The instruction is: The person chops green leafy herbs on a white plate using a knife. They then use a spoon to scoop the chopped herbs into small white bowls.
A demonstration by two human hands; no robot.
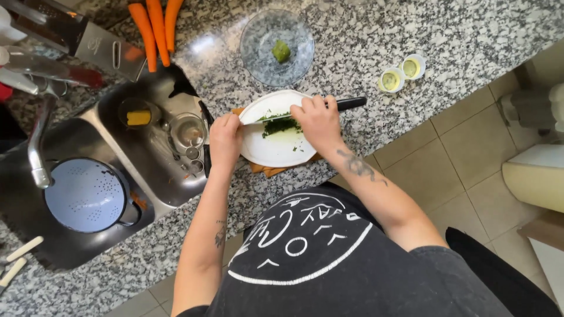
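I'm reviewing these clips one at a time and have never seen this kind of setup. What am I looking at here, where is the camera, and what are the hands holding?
There is no machine: one camera sits on a person's head and looks down, so you see their chest, arms and two bare hands over a speckled granite counter. The right hand grips a knife with a black handle, its blade lying across chopped green herbs on a white plate. The left hand rests at the plate's left edge. Behind the plate stand a glass bowl with a small green piece, three carrots and two small round lids. To the left is a steel sink holding a pale blue colander.
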